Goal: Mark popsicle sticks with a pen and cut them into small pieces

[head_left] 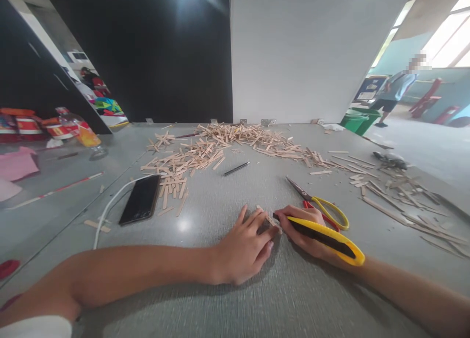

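Note:
My left hand (246, 247) rests on the grey table, its fingers holding down a short wooden craft stick (270, 221). Wrapped round a yellow and black utility knife (323, 236), my right hand (303, 230) is closed, with the knife's dark front end at the stick. Whether the blade touches the wood is too small to tell. Just beyond my right hand lie scissors (328, 212) with yellow and red handles, partly hidden by it. A black pen (236, 169) lies farther back, between my hands and a heap of craft sticks (205, 149).
A phone (140, 199) with a white cable lies at left. Beyond it are a plastic bottle (82, 132) and pink paper (16, 167). More wooden strips (389, 208) scatter at right. Black and white panels (286, 54) stand behind; a person (398, 88) is off to the right.

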`<state>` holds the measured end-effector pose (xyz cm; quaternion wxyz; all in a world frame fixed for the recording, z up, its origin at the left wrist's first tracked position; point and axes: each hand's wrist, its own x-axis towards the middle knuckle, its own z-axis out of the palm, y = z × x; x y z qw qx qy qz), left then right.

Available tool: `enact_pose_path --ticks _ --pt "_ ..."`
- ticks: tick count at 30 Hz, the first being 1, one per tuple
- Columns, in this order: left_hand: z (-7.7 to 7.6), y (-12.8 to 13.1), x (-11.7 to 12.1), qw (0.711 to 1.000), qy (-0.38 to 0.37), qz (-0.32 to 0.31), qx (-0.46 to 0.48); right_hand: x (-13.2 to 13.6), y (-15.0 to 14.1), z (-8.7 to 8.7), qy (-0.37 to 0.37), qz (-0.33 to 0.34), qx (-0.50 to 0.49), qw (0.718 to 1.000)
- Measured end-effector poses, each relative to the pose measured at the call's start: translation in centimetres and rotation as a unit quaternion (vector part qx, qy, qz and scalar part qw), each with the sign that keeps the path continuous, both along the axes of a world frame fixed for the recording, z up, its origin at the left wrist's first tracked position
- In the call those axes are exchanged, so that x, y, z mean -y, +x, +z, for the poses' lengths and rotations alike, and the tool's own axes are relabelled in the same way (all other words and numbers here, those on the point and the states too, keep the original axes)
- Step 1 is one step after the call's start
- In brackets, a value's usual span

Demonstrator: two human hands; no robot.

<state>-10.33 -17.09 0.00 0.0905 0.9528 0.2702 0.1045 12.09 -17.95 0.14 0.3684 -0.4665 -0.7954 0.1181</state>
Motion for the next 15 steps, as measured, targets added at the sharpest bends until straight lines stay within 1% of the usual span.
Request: enact_pose_path --ticks 3,5,7,9,12,15 --pt "0.0 0.0 -0.1 1.0 -0.002 0.002 0.0 -0.1 -0.3 0.5 -0.028 -0.021 -0.014 0.999" --pt "0.0 0.0 -0.1 1.0 -0.005 0.004 0.013 -0.3 -0.5 0.8 -0.071 -0.042 -0.027 0.996" --pt "-0.1 0.0 -0.1 1.0 -0.008 0.006 0.027 -0.5 -0.7 1.0 -0.118 -0.049 -0.035 0.991" --pt "-0.2 0.0 -0.1 1.0 -0.008 0.006 0.03 -0.7 -0.7 0.8 -0.157 -0.041 -0.047 0.986" --pt "-0.2 0.0 -0.1 1.0 -0.001 0.004 0.028 -1.0 -0.4 0.2 -0.2 -0.027 -0.099 0.975" --pt "-0.1 -0.1 -0.4 0.999 0.01 -0.004 0.033 -1.2 -0.2 -0.2 -0.219 -0.018 -0.116 0.969"
